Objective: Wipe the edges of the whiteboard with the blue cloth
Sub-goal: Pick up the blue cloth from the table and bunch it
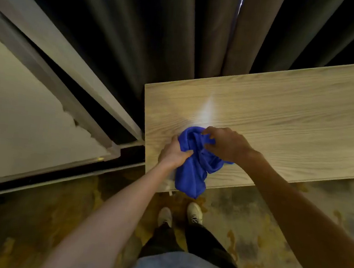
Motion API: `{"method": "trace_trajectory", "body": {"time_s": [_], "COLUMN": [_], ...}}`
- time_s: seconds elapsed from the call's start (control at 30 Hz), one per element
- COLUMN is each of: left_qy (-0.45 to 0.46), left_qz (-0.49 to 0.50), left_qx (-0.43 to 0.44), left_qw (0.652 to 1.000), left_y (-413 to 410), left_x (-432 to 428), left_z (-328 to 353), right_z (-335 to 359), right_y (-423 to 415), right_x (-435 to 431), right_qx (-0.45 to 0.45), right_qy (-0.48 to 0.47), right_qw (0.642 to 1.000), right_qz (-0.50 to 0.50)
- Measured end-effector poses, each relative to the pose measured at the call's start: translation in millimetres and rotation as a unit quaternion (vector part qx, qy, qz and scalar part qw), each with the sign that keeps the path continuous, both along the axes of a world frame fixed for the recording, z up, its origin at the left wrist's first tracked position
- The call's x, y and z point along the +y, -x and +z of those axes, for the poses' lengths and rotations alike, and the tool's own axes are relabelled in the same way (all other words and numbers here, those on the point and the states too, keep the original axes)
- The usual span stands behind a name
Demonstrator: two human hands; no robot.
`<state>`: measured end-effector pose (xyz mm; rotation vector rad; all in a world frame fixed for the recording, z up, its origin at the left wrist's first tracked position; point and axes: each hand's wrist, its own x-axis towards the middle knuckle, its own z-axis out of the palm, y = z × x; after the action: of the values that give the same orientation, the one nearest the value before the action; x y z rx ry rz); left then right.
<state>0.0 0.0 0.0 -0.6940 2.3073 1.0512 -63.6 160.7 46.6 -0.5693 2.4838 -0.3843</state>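
Note:
A crumpled blue cloth (194, 168) lies bunched on the near left corner of a light wooden table (282, 123), one end drooping over the table's front edge. My left hand (173, 153) grips the cloth's left side. My right hand (225, 144) pinches its upper right folds. The whiteboard (21, 106) stands at the left, its white face framed by a grey metal edge (52, 81), apart from both hands.
Dark curtains (160, 34) hang behind the table and the board. A patterned carpet (249, 228) covers the floor, and my white shoes (195, 213) stand just before the table's front edge. The whiteboard's lower corner (115, 151) nearly meets the table's left side.

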Motion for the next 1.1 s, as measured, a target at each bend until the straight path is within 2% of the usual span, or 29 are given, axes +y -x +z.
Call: {"method": "trace_trajectory", "body": {"time_s": [0.1,0.2,0.27,0.43,0.53,0.73,0.8,0.87,0.93,1.0,1.1], "left_qy": [-0.038,-0.151,-0.201,-0.22,-0.228,-0.233,-0.2,-0.132,-0.055,0.029,0.15], "left_qz": [0.014,0.023,-0.006,-0.037,-0.038,-0.023,-0.024,-0.019,-0.002,0.013,0.027], "left_qx": [0.03,0.044,0.068,0.171,0.256,0.385,0.414,0.463,0.508,0.546,0.603], "left_qw": [0.999,0.987,0.977,0.96,0.939,0.893,0.888,0.876,0.859,0.837,0.783], "left_y": [2.3,6.3,11.6,22.4,24.0,29.4,32.7,35.6,34.7,31.6,25.8], "left_x": [-0.1,-7.7,-13.2,-24.7,-32.3,-45.1,-50.7,-61.4,-70.6,-77.4,-89.9], "left_z": [3.6,23.1,46.2,109.9,146.3,243.0,270.1,302.0,333.6,361.1,398.2], "right_z": [-0.9,5.5,14.8,53.2,79.4,139.3,160.4,194.5,231.3,268.5,317.0], "right_y": [2.9,8.9,16.0,31.2,32.7,29.8,28.3,32.1,34.1,33.1,32.1], "right_x": [3.2,3.0,3.0,2.3,-1.3,-20.3,-30.9,-47.3,-62.1,-73.9,-90.1], "right_qx": [0.007,-0.008,-0.019,-0.089,-0.136,-0.227,-0.232,-0.185,-0.163,-0.175,-0.195], "right_qy": [0.017,0.074,0.129,0.22,0.316,0.513,0.558,0.593,0.628,0.666,0.72], "right_qw": [1.0,0.997,0.991,0.971,0.934,0.82,0.789,0.773,0.743,0.702,0.645], "right_qz": [0.0,-0.003,-0.009,-0.04,-0.094,-0.112,-0.114,-0.128,-0.167,-0.183,-0.167]}}
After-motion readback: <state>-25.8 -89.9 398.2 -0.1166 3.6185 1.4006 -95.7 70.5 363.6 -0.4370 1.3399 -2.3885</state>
